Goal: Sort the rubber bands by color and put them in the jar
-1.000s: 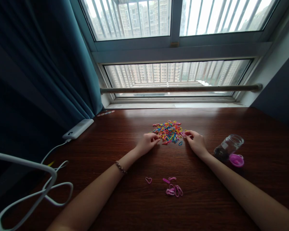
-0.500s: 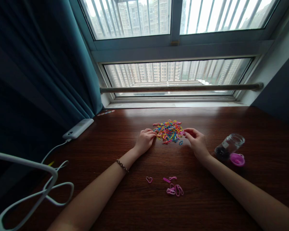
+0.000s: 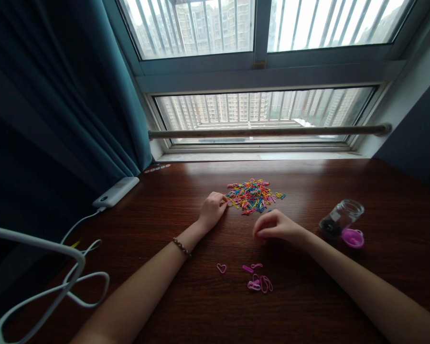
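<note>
A heap of small coloured paper clips [image 3: 250, 196] lies on the brown table. At its left edge is my left hand [image 3: 213, 210], fingers pinched together with a bit of a pink paper clip [image 3: 230, 203] at the tips. My right hand [image 3: 279, 226] hovers nearer to me, below the heap, its thumb and forefinger closed on a small pink paper clip [image 3: 261, 240], partly hidden and blurred. Closer to me lie several pink paper clips [image 3: 265, 284] in a loose group. A pink heart-shaped clip [image 3: 221, 268] sits by itself to their left.
A clear jar [image 3: 344, 215] with dark contents lies tilted on the right, beside a purple lid [image 3: 353, 238]. On the left are a white power strip [image 3: 116, 192] and a looped white cable [image 3: 80, 267]. A blue curtain [image 3: 68, 95] and a window border the table.
My right hand has come away from the heap's right edge, toward me and to the left. A few yellow and blue clips now show at that edge. My left hand has shifted only slightly.
</note>
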`<state>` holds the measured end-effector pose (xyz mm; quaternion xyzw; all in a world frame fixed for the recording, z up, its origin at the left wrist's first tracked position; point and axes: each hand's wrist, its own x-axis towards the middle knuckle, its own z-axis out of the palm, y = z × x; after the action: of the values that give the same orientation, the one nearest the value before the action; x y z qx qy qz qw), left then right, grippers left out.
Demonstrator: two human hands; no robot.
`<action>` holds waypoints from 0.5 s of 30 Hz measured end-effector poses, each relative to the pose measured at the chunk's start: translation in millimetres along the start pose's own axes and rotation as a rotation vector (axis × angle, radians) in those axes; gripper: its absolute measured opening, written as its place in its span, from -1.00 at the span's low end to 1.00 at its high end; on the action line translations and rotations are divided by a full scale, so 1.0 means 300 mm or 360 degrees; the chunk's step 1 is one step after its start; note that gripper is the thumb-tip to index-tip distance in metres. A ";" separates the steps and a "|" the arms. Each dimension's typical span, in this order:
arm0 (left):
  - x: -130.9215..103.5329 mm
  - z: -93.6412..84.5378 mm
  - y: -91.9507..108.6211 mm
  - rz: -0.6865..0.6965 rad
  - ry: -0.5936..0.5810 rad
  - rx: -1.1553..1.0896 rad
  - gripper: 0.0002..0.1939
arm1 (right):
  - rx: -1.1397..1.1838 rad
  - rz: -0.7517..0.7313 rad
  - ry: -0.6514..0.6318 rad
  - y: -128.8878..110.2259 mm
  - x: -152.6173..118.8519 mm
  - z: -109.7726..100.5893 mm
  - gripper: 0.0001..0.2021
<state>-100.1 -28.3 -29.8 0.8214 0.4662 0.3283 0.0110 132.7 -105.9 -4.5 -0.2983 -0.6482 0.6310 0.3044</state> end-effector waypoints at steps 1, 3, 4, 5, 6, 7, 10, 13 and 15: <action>0.000 0.000 0.001 -0.0014 0.0013 -0.0009 -0.97 | -0.0075 0.0049 -0.0149 -0.003 -0.002 0.010 -0.81; -0.001 0.000 0.003 -0.0036 0.0045 -0.0033 -0.98 | -0.0278 0.0007 -0.0061 0.004 0.000 0.008 -0.79; -0.001 -0.001 0.004 -0.0042 0.0059 -0.0052 -0.98 | -0.0420 -0.0065 0.0160 0.013 0.003 -0.004 -0.79; -0.001 -0.001 0.006 -0.0050 0.0072 -0.0076 -0.97 | -0.0590 -0.0141 0.0445 0.025 0.006 -0.024 -0.80; -0.002 -0.001 0.008 -0.0058 0.0077 -0.0106 -0.95 | -0.0784 -0.0213 0.0757 0.038 0.009 -0.049 -0.80; -0.001 -0.002 0.012 -0.0068 0.0068 -0.0144 -0.93 | -0.0998 -0.0254 0.1058 0.051 0.011 -0.078 -0.80; 0.003 -0.011 0.035 -0.0101 -0.0054 -0.0320 -0.89 | -0.1465 -0.0270 0.1440 0.087 0.010 -0.159 -0.81; 0.009 -0.037 0.081 -0.0148 -0.0313 -0.0626 -0.84 | -0.1664 -0.0189 0.1390 0.108 0.005 -0.195 -0.80; 0.008 -0.062 0.118 -0.0130 -0.0688 -0.0901 -0.79 | -0.1734 -0.0147 0.1314 0.114 0.005 -0.196 -0.79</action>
<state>-82.6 -51.7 -2.5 0.8169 0.3762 0.2625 0.3497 177.1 -66.6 -37.7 -0.5972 -0.7161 0.0357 0.3596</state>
